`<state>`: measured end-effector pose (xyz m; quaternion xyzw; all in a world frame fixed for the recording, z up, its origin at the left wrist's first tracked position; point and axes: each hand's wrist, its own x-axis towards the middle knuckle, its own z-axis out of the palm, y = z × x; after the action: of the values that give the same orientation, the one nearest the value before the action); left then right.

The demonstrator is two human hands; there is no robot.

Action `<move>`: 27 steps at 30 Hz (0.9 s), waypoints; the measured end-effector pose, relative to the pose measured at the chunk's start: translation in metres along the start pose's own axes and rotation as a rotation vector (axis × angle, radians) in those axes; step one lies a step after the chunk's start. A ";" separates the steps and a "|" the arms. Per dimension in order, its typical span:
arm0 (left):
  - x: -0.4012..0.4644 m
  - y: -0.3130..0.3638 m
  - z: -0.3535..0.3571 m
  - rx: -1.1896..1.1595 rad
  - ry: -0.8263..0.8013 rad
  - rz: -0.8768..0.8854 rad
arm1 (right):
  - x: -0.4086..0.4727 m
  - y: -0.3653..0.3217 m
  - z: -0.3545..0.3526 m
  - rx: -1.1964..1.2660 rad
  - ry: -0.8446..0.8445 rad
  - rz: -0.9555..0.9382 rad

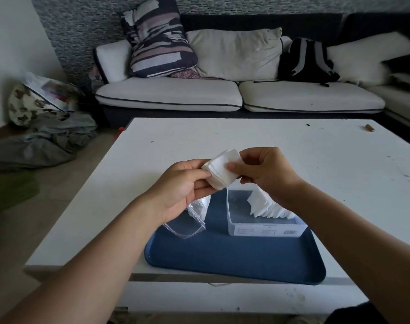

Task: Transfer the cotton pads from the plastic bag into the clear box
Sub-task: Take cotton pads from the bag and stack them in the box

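Note:
A stack of white square cotton pads (220, 170) is held up above the tray between both hands. My left hand (183, 185) pinches its left edge and my right hand (267, 171) grips its right side. The clear plastic bag (192, 218) hangs under my left hand, its lower end resting on the tray, with some white pads visible inside. The clear box (264, 224) stands on the tray below my right hand; a leaning row of cotton pads (267, 206) fills its right part, partly hidden by my right wrist.
A blue tray (234, 258) lies at the near edge of the white table (222, 136). A small brown object (369, 128) lies at the table's far right. A sofa with cushions and a black backpack (309, 59) stands behind; clothes lie on the floor at left.

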<state>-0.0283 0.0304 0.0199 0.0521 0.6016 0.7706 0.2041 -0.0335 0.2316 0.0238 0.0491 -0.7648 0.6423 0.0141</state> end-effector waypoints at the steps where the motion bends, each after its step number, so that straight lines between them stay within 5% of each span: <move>1: 0.000 0.000 0.000 0.000 0.001 0.001 | 0.000 0.000 0.000 -0.006 -0.002 -0.005; 12: -0.003 0.004 0.004 -0.017 0.019 -0.008 | 0.001 0.002 0.002 -0.017 -0.018 0.014; 21: 0.006 -0.003 0.007 -0.058 0.110 0.020 | -0.003 0.000 0.010 -0.152 0.290 -0.211; 27: 0.006 -0.001 0.008 -0.133 0.139 -0.004 | -0.001 -0.012 -0.001 -0.105 0.343 -0.228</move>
<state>-0.0306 0.0399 0.0204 -0.0164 0.5617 0.8103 0.1665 -0.0317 0.2304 0.0360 0.0245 -0.7731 0.5948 0.2189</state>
